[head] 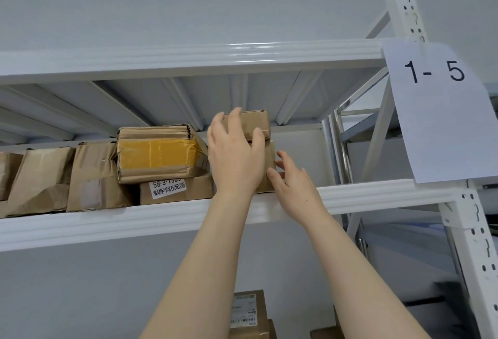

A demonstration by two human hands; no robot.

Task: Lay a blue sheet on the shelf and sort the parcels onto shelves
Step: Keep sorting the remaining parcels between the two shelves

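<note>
Brown cardboard parcels sit in a row on the white metal shelf (134,224). The left hand (237,158) is up at the shelf and holds a small brown cardboard box (256,122). Its fingers curl over the top and its thumb is on the front. This small box is right on top of a second brown box (270,158), which is mostly hidden behind the hand. The right hand (293,188) is just beside, with fingers spread wide, and it touches the right end of the second brown box. Just to the left is a box wrapped in yellow tape (159,155). It lies on a flat brown box with a white label (175,190). Crumpled brown paper parcels (91,177) stand further left. A white paper sign (442,123) that reads "1- 5" hangs by the white post (477,244) on the right. Below the shelf, a labelled brown box (249,311) shows between the arms.
</note>
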